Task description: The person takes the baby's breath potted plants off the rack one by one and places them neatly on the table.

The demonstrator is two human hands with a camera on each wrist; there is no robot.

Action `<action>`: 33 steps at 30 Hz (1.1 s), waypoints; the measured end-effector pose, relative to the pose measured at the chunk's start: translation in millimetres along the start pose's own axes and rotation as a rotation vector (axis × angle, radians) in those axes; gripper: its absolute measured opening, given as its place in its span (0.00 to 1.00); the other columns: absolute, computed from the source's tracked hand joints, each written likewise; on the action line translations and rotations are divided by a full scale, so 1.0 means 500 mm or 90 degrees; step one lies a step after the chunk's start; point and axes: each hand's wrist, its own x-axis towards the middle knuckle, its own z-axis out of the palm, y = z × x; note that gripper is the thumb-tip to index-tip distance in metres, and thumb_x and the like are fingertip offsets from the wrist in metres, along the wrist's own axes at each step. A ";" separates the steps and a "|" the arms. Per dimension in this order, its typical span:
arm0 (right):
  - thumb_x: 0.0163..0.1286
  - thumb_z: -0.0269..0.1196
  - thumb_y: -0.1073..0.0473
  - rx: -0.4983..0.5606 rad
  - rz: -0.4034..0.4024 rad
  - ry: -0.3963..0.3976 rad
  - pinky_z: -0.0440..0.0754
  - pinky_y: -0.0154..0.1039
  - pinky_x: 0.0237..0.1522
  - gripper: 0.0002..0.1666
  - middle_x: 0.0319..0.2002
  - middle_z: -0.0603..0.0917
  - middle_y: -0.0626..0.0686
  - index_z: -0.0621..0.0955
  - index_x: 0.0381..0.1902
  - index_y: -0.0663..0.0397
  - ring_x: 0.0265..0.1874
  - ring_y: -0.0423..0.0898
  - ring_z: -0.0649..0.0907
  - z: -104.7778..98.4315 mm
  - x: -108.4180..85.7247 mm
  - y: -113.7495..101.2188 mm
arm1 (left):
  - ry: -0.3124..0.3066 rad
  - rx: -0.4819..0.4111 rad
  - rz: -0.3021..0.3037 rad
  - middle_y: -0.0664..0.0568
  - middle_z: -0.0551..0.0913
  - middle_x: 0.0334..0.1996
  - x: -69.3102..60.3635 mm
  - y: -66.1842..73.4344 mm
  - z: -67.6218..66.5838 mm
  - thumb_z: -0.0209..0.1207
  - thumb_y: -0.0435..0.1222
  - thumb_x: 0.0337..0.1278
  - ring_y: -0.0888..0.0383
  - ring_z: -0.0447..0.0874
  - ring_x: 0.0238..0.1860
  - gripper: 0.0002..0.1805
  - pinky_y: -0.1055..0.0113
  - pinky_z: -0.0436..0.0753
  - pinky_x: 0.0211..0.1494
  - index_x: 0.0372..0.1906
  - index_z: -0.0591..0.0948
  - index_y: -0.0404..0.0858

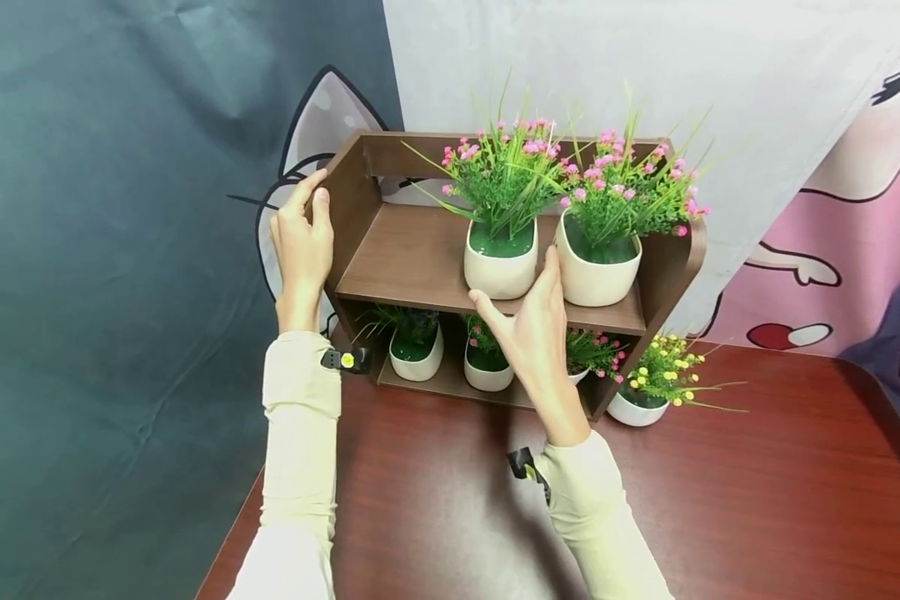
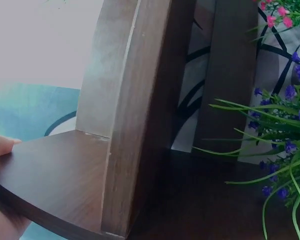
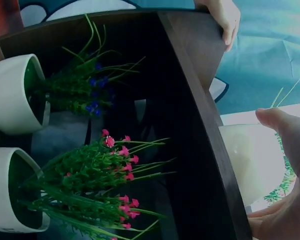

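A brown two-tier shelf [image 1: 405, 258] carries two white pots of pink flowers on its upper board. My left hand [image 1: 303, 246] grips the top of the shelf's left side panel; in the left wrist view that hand [image 2: 2, 195] shows at the panel's edge. My right hand [image 1: 532, 333] is around the front of the left upper pot [image 1: 501, 271], thumb at its left and fingers at its right, between it and the right upper pot [image 1: 598, 279]. In the right wrist view, thumb and fingers of the right hand [image 3: 290, 175] span the white pot [image 3: 252, 162].
On the lower board stand several potted plants, among them a blue-flowered one [image 1: 417, 358] and a pink-flowered one [image 1: 487, 371]. A white pot of yellow flowers [image 1: 637, 408] stands on the red-brown table [image 1: 780, 450], right of the shelf. Printed cloths hang behind.
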 end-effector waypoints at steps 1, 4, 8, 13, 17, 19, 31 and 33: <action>0.53 0.66 0.39 -0.006 0.004 0.002 0.59 0.48 0.62 0.61 0.67 0.57 0.67 0.51 0.69 0.69 0.66 0.56 0.61 0.004 0.005 -0.002 | 0.000 0.008 0.004 0.53 0.79 0.53 0.000 -0.001 0.000 0.51 0.39 0.66 0.64 0.74 0.54 0.16 0.69 0.69 0.56 0.54 0.80 0.42; 0.53 0.66 0.37 -0.023 0.013 0.007 0.59 0.48 0.62 0.62 0.68 0.57 0.66 0.50 0.70 0.69 0.66 0.56 0.61 0.013 0.019 -0.003 | -0.003 0.025 0.020 0.52 0.79 0.53 0.003 -0.001 0.001 0.50 0.40 0.66 0.53 0.78 0.49 0.17 0.63 0.72 0.53 0.55 0.80 0.42; 0.53 0.66 0.38 -0.027 0.010 0.015 0.57 0.47 0.63 0.62 0.68 0.57 0.66 0.49 0.70 0.68 0.66 0.54 0.59 0.023 0.036 -0.002 | -0.013 0.040 0.032 0.52 0.79 0.54 0.007 0.000 0.003 0.48 0.41 0.67 0.44 0.79 0.41 0.18 0.58 0.72 0.50 0.56 0.79 0.42; 0.54 0.66 0.39 -0.021 0.012 0.037 0.59 0.47 0.62 0.59 0.66 0.61 0.64 0.52 0.70 0.66 0.65 0.54 0.62 0.033 0.051 -0.004 | -0.015 0.041 0.026 0.53 0.78 0.54 0.009 0.002 0.006 0.48 0.41 0.67 0.47 0.79 0.44 0.18 0.61 0.72 0.52 0.56 0.79 0.43; 0.53 0.67 0.40 -0.022 0.012 0.059 0.63 0.49 0.59 0.57 0.64 0.65 0.63 0.55 0.69 0.65 0.62 0.54 0.66 0.032 0.052 0.000 | -0.011 0.037 0.021 0.53 0.79 0.53 0.009 0.005 0.009 0.48 0.41 0.67 0.51 0.78 0.50 0.18 0.63 0.72 0.52 0.56 0.79 0.43; 0.53 0.68 0.41 -0.015 0.011 0.061 0.63 0.49 0.59 0.57 0.64 0.65 0.63 0.56 0.68 0.65 0.62 0.54 0.66 0.028 0.051 0.001 | -0.011 0.035 0.023 0.53 0.79 0.53 0.010 0.008 0.011 0.48 0.41 0.67 0.51 0.79 0.48 0.18 0.63 0.72 0.52 0.55 0.79 0.43; 0.54 0.67 0.41 -0.006 0.011 0.009 0.61 0.48 0.61 0.58 0.65 0.62 0.65 0.53 0.69 0.67 0.63 0.56 0.64 0.017 0.033 -0.003 | 0.002 0.027 0.013 0.52 0.80 0.52 0.002 0.004 0.005 0.49 0.40 0.67 0.51 0.79 0.40 0.17 0.62 0.73 0.49 0.55 0.80 0.42; 0.54 0.67 0.41 -0.002 0.008 -0.006 0.62 0.48 0.60 0.57 0.65 0.62 0.65 0.54 0.69 0.67 0.62 0.56 0.65 0.016 0.025 -0.004 | 0.008 0.031 0.007 0.53 0.80 0.52 0.000 -0.002 0.001 0.49 0.40 0.66 0.51 0.78 0.39 0.17 0.61 0.73 0.48 0.54 0.80 0.43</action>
